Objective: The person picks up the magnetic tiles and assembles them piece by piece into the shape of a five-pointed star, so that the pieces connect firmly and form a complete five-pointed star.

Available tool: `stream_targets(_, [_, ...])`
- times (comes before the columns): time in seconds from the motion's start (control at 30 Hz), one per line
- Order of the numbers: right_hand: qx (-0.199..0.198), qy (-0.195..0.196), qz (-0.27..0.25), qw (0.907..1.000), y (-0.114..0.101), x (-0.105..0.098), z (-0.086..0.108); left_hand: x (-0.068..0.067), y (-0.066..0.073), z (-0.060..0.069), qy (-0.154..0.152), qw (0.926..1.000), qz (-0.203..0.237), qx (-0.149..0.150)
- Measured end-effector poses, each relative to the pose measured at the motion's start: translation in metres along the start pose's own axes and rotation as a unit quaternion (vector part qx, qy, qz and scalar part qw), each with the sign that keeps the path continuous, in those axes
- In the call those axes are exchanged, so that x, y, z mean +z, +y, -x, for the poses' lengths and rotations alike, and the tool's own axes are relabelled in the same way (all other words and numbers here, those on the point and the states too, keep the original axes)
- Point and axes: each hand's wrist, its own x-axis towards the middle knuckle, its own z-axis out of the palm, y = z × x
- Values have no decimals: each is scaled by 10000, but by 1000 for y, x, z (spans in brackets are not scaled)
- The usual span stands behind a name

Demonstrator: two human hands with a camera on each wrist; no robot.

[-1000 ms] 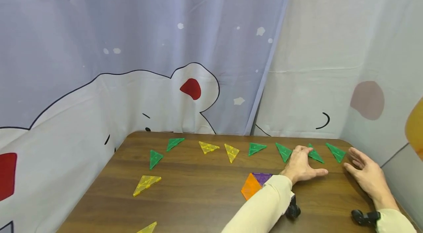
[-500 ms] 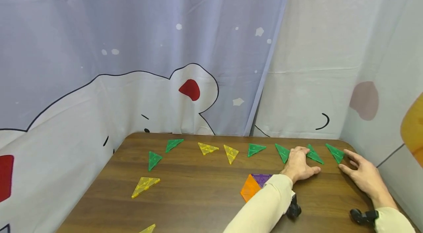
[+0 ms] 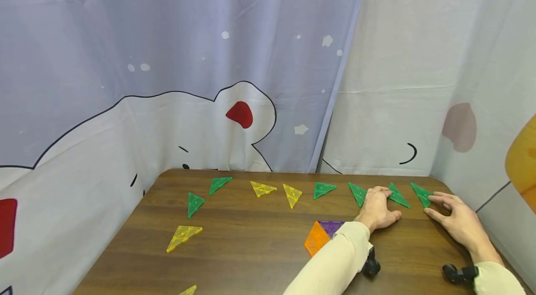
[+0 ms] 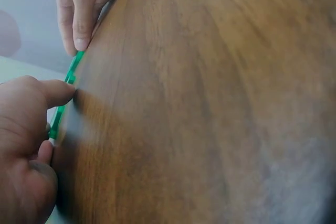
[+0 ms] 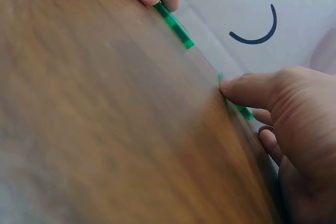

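Green triangular magnetic tiles lie flat along the table's far edge. My right hand (image 3: 454, 220) holds the rightmost green triangular magnetic tile (image 3: 420, 193) at its right side. The fingertips cover one corner and the thumb is at the near corner. Beside it, my left hand (image 3: 376, 209) reaches over the table, fingertips at the left edge of a second green triangle (image 3: 399, 198), thumb extended a little apart. Partly behind the left hand shows a third green triangle (image 3: 358, 192). In the right wrist view, the right thumb (image 5: 247, 88) hides part of its tile.
Yellow triangles (image 3: 263, 188) and other green ones (image 3: 324, 189) lie leftward along the wooden table (image 3: 251, 248). An orange tile (image 3: 317, 238) and a purple tile (image 3: 331, 227) touch each other, partly under the left sleeve. Curtains (image 3: 398, 76) hang behind the table.
My right hand has moved left onto the rightmost green triangular magnetic tile, which has shifted slightly left. The left thumb has drawn in toward the fingers; the left hand otherwise stays in place.
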Motion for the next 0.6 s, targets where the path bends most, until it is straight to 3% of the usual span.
stream_targets(0.3, [163,-117,-15,9998,-5,-2,-2,-3,0,-1,-35,10000,48,-9])
stream_targets(0.6, [26,-270,-224,9994,-12,4,1,-1,-2,0,-202,9996,-152,102])
